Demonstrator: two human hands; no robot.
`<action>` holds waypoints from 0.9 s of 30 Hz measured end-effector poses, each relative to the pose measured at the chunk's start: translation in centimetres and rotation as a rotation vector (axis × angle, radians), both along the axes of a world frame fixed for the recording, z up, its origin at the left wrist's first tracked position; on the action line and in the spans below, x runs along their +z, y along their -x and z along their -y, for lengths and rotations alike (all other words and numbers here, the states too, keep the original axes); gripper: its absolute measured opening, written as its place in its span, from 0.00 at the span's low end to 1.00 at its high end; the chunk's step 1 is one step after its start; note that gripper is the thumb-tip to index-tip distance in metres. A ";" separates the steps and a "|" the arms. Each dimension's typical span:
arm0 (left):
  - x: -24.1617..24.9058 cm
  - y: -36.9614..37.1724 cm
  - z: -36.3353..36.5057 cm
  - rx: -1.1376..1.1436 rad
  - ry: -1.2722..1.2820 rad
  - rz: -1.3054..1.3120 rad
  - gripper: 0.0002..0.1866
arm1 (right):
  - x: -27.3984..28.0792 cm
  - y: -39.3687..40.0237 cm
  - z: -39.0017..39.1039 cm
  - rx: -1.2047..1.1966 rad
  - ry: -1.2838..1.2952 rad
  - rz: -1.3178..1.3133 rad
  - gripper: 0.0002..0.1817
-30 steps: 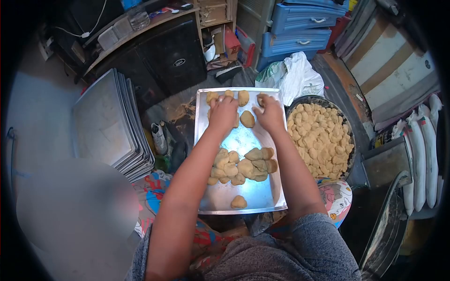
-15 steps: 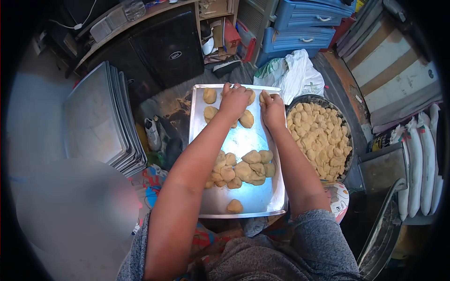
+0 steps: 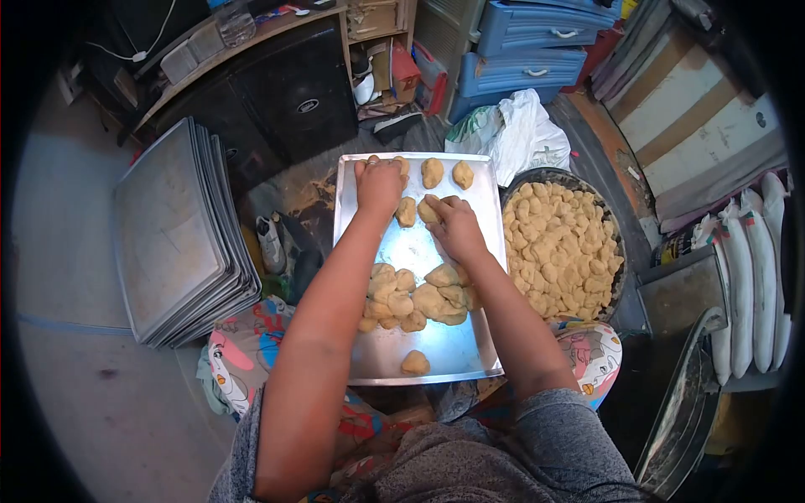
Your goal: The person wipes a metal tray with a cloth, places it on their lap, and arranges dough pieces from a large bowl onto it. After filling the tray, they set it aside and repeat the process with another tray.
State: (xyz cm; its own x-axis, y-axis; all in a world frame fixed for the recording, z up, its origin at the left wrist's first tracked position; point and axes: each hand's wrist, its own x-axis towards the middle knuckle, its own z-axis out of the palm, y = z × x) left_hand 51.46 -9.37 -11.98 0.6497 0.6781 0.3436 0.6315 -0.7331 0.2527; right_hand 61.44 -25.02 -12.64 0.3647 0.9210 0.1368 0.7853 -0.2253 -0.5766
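Note:
A metal baking tray (image 3: 411, 251) rests before me with dough balls on it. My left hand (image 3: 380, 184) is closed over the far left corner, its fingers curled down on a dough ball mostly hidden beneath them. In my right hand (image 3: 457, 225), the fingers and thumb grip a dough ball (image 3: 428, 210) on the tray, beside another dough ball (image 3: 406, 212). Two dough balls (image 3: 432, 173) sit apart along the far edge. A heap of dough pieces (image 3: 436, 300) lies across the middle, and a single dough ball (image 3: 415, 363) is near the close edge.
A round dark basin (image 3: 622, 251) full of dough pieces stands right of the tray. Stacked metal trays (image 3: 168, 226) lean at the left. White plastic bags (image 3: 537, 134), shoes (image 3: 270, 241) and blue drawers (image 3: 524, 71) are beyond. Long white packages (image 3: 742, 293) stand at far right.
My left hand has moved left to the tray's far corner. My right hand has come left and nearer, from the far right corner to a second-row dough ball. A ball shows at that corner.

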 end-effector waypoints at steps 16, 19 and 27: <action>-2.4 8.2 1.9 0.196 0.468 0.369 0.19 | 0.3 4.2 -2.5 0.128 -0.078 0.324 0.14; -1.0 8.5 1.5 0.186 0.556 0.281 0.19 | 3.9 4.8 -0.2 0.167 -0.031 0.218 0.15; -2.3 5.3 -2.7 0.171 0.206 0.400 0.20 | 2.0 4.9 2.2 0.358 0.315 -0.450 0.14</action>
